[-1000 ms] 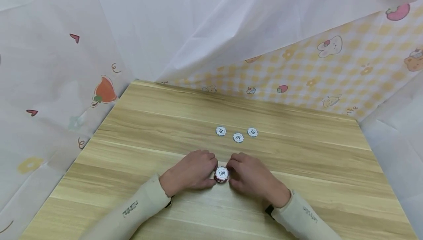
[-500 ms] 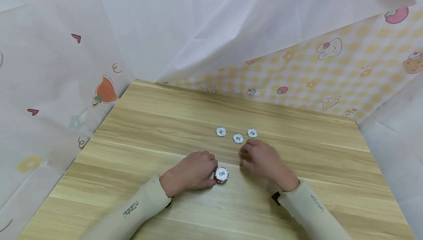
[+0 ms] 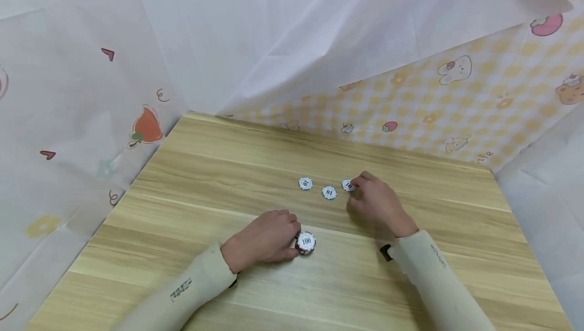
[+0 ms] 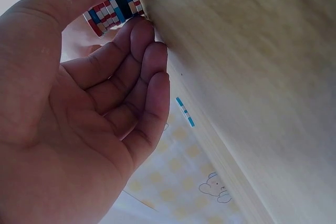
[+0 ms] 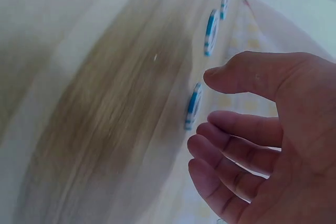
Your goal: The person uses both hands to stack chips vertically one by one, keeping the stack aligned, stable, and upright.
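Note:
In the head view a stack of poker chips (image 3: 305, 242) stands on the table, topped by a white chip marked 100. My left hand (image 3: 266, 237) holds its left side between thumb and fingers. In the left wrist view red, white and blue edges of the stack (image 4: 113, 11) show by the thumb. My right hand (image 3: 376, 201) is at the rightmost 10 chip (image 3: 347, 185), partly covering it. In the right wrist view the thumb stands apart from loosely bent fingers, with the blue-edged chip (image 5: 193, 106) just beyond. No grip on it shows.
Two more 10 chips lie flat to the left of the right hand: a middle chip (image 3: 329, 192) and a left chip (image 3: 305, 183). The wooden table (image 3: 219, 169) meets a patterned cloth (image 3: 410, 103) at the back and white sheets at the sides.
My right hand has left the stack and moved forward and right to the rightmost 10 chip. My left hand stays at the stack, which has not visibly moved.

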The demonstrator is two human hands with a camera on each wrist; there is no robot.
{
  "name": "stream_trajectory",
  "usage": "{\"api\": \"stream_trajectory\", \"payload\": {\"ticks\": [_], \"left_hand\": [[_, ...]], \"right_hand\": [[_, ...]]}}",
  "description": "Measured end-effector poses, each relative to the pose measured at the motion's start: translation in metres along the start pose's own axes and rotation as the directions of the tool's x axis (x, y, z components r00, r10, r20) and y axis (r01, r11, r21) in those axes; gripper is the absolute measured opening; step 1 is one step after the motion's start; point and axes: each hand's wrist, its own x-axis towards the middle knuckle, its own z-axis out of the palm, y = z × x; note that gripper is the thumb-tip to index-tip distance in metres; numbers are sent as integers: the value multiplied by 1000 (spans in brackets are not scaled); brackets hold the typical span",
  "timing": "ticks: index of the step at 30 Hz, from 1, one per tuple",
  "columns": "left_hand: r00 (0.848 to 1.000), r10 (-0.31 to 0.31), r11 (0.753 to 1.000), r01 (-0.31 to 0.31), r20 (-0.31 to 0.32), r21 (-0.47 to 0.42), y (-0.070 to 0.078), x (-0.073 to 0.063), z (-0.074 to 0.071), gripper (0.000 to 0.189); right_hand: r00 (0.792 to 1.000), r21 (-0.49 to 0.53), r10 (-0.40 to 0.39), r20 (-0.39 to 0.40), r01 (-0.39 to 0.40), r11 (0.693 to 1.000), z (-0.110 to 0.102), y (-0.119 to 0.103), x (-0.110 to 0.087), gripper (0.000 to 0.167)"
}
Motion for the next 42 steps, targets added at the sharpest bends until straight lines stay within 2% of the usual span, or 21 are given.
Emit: {"api": "stream_trajectory", "payload": {"ticks": [6,17,24,42], "left_hand": [[1000,2,1000,-2,8,4,1,0,0,25],[1000,6,1000,-6,-6,11,-1,1,3,25],[1000,3,1000,-3,-7,9,-1,1,3,25],[1000,3,1000,-3,1,10,0,0,1,25]], "right_hand": [[998,23,54,40,-55,998,3,11,9,39],[996,53,72,47,-75,996,3,14,20,40],[996,73,74,49,-78,994,3,16,27,35],[989,69,119,84,-125,990,2,14,28,35]]}}
